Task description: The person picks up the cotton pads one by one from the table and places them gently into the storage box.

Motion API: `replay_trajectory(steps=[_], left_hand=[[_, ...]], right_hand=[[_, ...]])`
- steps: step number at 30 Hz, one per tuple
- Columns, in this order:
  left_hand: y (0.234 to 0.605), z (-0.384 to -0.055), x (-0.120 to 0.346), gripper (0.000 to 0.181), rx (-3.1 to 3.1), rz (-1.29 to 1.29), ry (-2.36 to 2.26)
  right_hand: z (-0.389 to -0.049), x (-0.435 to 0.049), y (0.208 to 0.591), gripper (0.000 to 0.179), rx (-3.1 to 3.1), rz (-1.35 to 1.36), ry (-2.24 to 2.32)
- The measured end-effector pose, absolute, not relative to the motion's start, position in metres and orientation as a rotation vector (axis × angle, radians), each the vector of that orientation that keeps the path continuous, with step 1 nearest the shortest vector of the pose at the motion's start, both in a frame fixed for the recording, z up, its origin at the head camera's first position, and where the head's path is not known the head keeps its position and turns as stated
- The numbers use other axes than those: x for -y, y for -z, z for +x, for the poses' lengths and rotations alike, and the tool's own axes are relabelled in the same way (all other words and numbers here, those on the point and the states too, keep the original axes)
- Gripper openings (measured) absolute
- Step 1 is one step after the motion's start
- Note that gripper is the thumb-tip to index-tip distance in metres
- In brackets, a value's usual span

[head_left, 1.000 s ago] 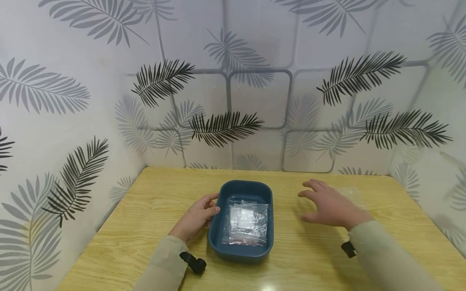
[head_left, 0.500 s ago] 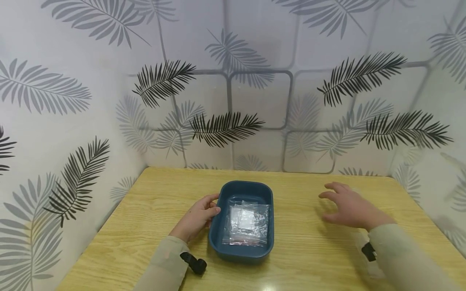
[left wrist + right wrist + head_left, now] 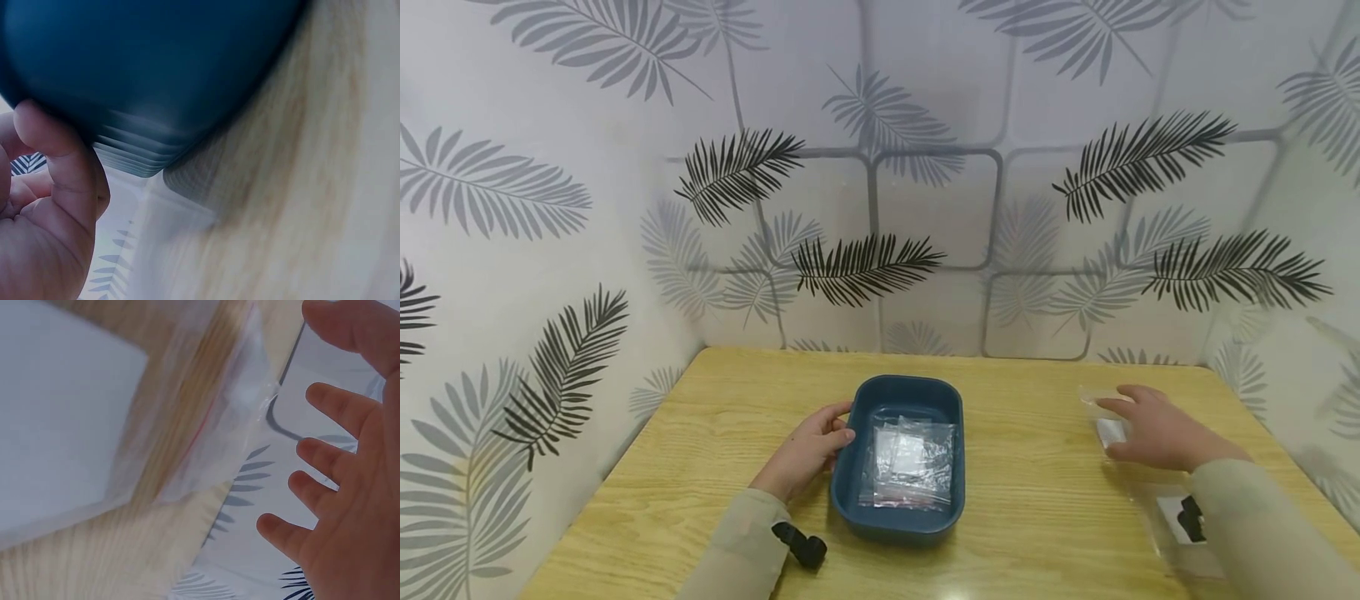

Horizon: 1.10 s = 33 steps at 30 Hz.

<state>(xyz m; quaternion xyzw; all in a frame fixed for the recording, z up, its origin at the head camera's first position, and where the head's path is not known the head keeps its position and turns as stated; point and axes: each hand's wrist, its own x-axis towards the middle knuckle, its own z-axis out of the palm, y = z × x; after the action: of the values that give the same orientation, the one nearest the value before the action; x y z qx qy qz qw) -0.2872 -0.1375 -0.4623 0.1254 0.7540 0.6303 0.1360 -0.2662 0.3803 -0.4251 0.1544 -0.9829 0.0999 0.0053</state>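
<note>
Right hand (image 3: 1157,433): fingers spread, relaxed, over clear bag (image 3: 1108,421) near table's (image 3: 1037,517) right edge; bag's long axis running front to back. Left hand (image 3: 808,450): fingers curled on blue tray (image 3: 951,400) rim, mid-table, long axis likewise.

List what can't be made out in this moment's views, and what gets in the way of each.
- Head view: whether the right hand touches the clear bag under it; the hand covers the spot.
- Head view: what the bags in the blue tray hold; too small, glare.
- Left wrist view: the tray's inside; only its blurred outer wall shows beside the left hand.
- Right wrist view: the bag's white insert; blurred, cut off by the frame edge.
</note>
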Motion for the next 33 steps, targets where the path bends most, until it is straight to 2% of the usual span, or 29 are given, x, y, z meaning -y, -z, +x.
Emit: replay_trajectory(steps=[11, 21, 33], left_hand=[[0.464, -0.288, 0.137, 0.053, -2.203, 0.361, -1.828], [0.461, -0.286, 0.136, 0.054, -2.194, 0.373, -1.833], [0.464, -0.289, 0.138, 0.054, -2.185, 0.379, -1.829]], right_hand=[[-0.273, -0.394, 0.431, 0.082, 3.224, 0.367, -0.326], [-0.280, -0.399, 0.438, 0.079, 3.310, 0.276, -0.261], [-0.278, -0.395, 0.440, 0.074, 3.212, 0.406, -0.201]])
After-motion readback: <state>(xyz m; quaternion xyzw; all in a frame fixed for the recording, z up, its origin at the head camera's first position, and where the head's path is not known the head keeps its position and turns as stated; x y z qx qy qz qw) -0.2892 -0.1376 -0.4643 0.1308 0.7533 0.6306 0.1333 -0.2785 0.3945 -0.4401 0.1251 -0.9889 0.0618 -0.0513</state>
